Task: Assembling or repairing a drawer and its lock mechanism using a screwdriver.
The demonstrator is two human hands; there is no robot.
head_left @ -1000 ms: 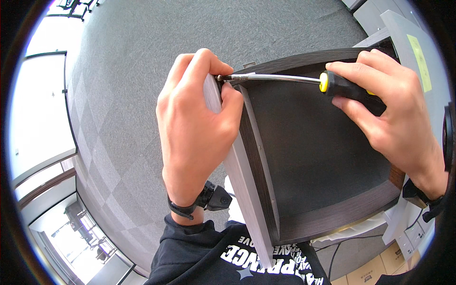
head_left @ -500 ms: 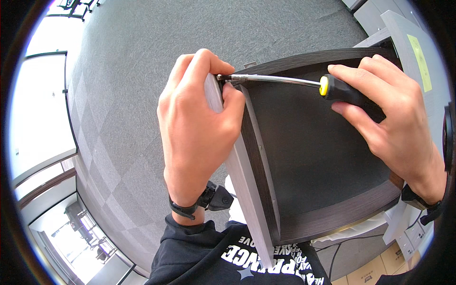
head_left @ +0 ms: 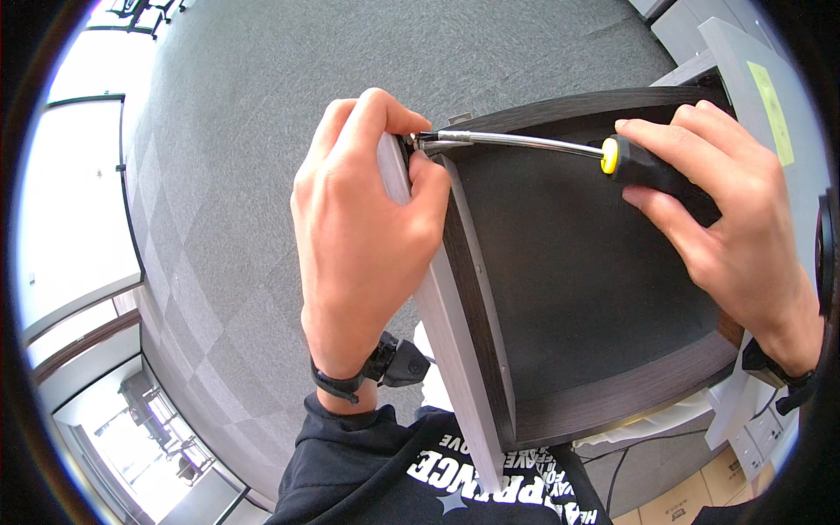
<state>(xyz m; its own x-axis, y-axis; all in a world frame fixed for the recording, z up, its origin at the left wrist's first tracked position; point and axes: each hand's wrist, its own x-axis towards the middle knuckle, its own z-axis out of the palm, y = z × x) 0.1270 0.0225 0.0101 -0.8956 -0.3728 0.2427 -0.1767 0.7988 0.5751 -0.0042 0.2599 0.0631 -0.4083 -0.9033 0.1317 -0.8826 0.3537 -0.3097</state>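
fingers (head_left: 385,114) curl over drawer (head_left: 577,289) corner.

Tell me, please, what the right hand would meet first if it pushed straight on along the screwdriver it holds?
Probably the left hand: the right hand points its screwdriver at the drawer corner, where those fingers grip the pale front panel.

I see a dark brown drawer box (head_left: 577,289) tipped on edge, its open inside facing me, with a pale grey front panel (head_left: 455,350) along its left side. A screwdriver (head_left: 560,149) with a chrome shaft and black-and-yellow handle lies level across the top, tip at the upper left corner.
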